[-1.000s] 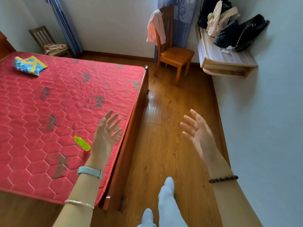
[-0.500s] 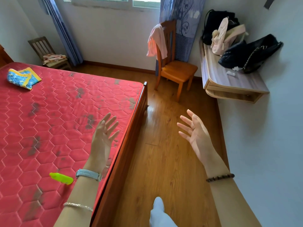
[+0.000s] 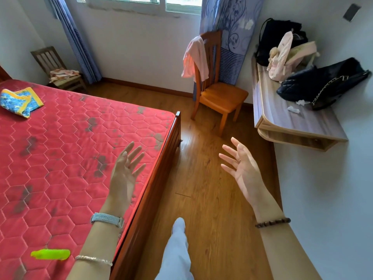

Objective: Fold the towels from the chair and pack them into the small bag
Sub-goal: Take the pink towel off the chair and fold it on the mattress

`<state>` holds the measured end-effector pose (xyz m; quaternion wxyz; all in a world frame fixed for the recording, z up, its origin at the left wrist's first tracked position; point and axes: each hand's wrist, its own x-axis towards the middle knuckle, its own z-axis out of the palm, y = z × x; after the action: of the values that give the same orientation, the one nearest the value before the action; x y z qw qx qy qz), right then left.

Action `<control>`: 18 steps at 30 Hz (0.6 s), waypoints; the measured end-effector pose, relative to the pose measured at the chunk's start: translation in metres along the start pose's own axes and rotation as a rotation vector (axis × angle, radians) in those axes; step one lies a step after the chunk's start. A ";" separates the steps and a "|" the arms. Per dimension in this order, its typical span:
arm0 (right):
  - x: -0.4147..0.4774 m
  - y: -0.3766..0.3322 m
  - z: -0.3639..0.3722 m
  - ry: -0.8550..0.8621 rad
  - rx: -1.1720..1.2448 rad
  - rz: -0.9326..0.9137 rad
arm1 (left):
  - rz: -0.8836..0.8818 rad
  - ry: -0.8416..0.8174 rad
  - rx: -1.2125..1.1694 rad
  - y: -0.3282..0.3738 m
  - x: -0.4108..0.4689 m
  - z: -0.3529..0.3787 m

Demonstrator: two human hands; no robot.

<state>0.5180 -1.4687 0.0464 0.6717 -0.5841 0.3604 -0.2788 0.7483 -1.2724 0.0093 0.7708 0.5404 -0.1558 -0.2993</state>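
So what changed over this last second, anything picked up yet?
Nothing picked up. The person walked forward along the bed towards the orange chair holding the pink towel. The left hand and right hand stayed open and empty.

Empty hands (image 3: 242,170), towel (image 3: 194,57) on chair (image 3: 220,93)

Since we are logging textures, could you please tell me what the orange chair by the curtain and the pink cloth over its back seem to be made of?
The orange chair looks like varnished wood: slatted back, glossy seat. The pink cloth looks like soft fabric, probably towelling: it hangs in limp folds.
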 end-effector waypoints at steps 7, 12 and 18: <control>0.095 -0.011 -0.011 0.011 0.023 -0.006 | 0.003 -0.036 0.009 -0.005 0.096 0.035; 0.185 -0.029 -0.008 0.007 0.032 -0.011 | 0.024 -0.031 0.001 -0.002 0.182 0.057; 0.276 -0.053 -0.001 0.010 0.023 -0.035 | 0.018 -0.039 0.003 0.006 0.276 0.082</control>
<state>0.6811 -1.6970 0.0548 0.6716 -0.5813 0.3501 -0.2976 0.9168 -1.5054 0.0221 0.7695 0.5340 -0.1763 -0.3027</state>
